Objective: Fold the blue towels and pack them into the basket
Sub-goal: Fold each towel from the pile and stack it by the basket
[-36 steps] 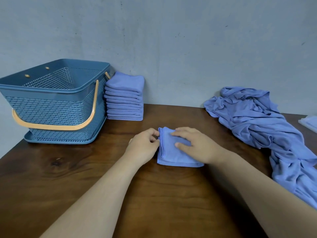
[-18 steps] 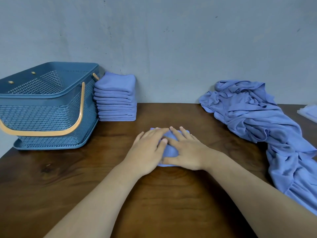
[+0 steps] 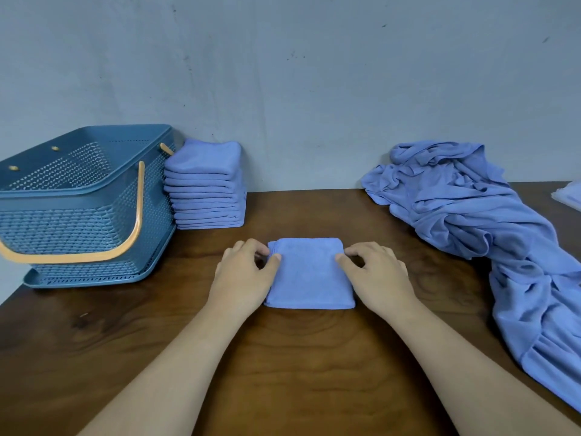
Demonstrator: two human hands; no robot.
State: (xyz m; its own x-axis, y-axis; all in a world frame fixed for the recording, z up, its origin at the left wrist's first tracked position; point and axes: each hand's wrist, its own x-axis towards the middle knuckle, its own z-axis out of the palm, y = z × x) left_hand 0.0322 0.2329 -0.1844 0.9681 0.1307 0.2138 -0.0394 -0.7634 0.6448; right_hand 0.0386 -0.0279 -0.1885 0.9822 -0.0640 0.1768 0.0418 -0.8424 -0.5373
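A folded blue towel [image 3: 309,273] lies as a small square on the wooden table [image 3: 283,372], in the middle. My left hand [image 3: 245,278] pinches its left edge between thumb and curled fingers. My right hand [image 3: 377,276] pinches its right edge the same way. A blue plastic basket [image 3: 78,215] with an orange handle stands at the left. A stack of several folded blue towels [image 3: 206,187] stands against the wall beside the basket. A heap of unfolded blue towels [image 3: 471,215] spreads along the right side.
A grey wall [image 3: 314,89] closes the table's far edge. The corner of a pale folded cloth [image 3: 570,195] shows at the far right edge. Bare wood lies in front of my forearms and between the folded towel and the heap.
Both hands pressed flat on top of the folded towel half a second ago. They have slid apart to its left and right edges and now pinch them, uncovering its top.
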